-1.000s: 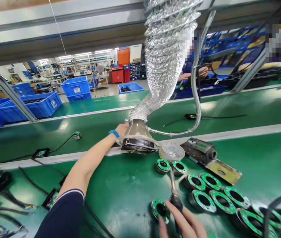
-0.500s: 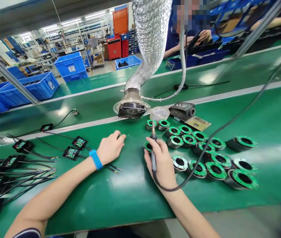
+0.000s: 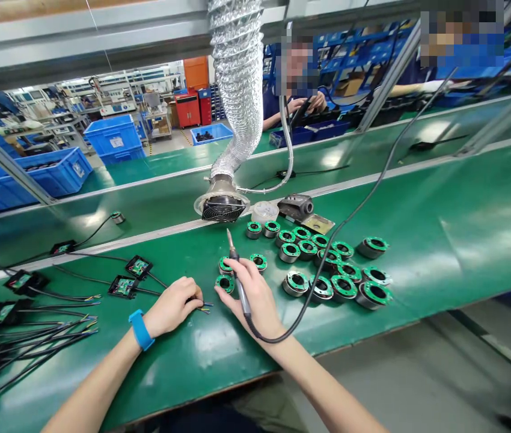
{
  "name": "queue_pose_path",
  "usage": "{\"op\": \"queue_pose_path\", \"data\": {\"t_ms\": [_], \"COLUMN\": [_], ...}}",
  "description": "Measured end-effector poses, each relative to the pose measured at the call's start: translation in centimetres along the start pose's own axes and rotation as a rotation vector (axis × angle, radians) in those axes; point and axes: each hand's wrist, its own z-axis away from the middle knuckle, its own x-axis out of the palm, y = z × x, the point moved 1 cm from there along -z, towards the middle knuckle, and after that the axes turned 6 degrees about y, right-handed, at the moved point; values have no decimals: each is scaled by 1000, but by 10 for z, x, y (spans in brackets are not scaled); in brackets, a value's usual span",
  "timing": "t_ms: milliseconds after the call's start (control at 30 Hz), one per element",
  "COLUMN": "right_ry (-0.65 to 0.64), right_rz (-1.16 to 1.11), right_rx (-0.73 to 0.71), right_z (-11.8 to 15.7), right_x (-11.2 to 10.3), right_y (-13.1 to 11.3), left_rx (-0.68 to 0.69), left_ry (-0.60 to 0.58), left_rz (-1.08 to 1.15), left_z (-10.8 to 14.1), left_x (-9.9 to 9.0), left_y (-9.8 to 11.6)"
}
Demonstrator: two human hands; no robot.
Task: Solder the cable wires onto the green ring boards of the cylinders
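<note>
My right hand [image 3: 255,294] holds a soldering iron [image 3: 232,249], its tip pointing up and away from me. The thumb and a fingertip of that hand also touch a ring-shaped motor stator [image 3: 224,284] with a green circuit board on top. Two more stators, one partly hidden, stand close by the fingers. My left hand [image 3: 177,305], with a blue wrist strap [image 3: 141,330], is closed around a black cable [image 3: 147,291] near its bare coloured wire ends [image 3: 205,308]. This cable runs from a small black box [image 3: 122,286] with a green board inside.
Several stators [image 3: 343,287] stand to the right, with the iron's cord [image 3: 350,216] arching over them. Black boxes with cables [image 3: 5,313] lie at left. Ahead hangs a fume extractor [image 3: 223,207] beside a tape roll [image 3: 264,211] and an iron holder [image 3: 296,206]. Co-workers sit opposite.
The view has swung right. My left hand has come down onto the cable near its wire ends and closed. My right hand has moved left with the iron and a stator, nearer my left.
</note>
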Motion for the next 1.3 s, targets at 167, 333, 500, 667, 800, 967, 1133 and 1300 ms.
{"op": "queue_pose_path", "data": {"t_ms": [167,333,500,667,800,967,1133,1300], "right_ry": [-11,-34,-63,53,134,205,333,370], "right_rz": [-51,-260,-412,-557,-673,-700,-586,-478], "right_rx": [25,56,52,132,235,358,340,277], "right_z": [10,13,16,20,25,34,39,41], "right_x": [13,9,-4,-7,1,10,12,12], "right_y": [4,2,-8,-14,-15,-15,-20,-33], "left_rx": [-138,-174,-236,-307,-330,-319,-461,-501], "left_ry": [227,289,245,221,234,307,286,316], "left_rz": [133,243,462,601,626,583,776,838], "left_z": [4,1,-1,-4,-5,-9,-14,-15], "left_x": [-3,-1,13,20,23,22,25,28], "left_y": [8,18,35,46,50,58,66,66]}}
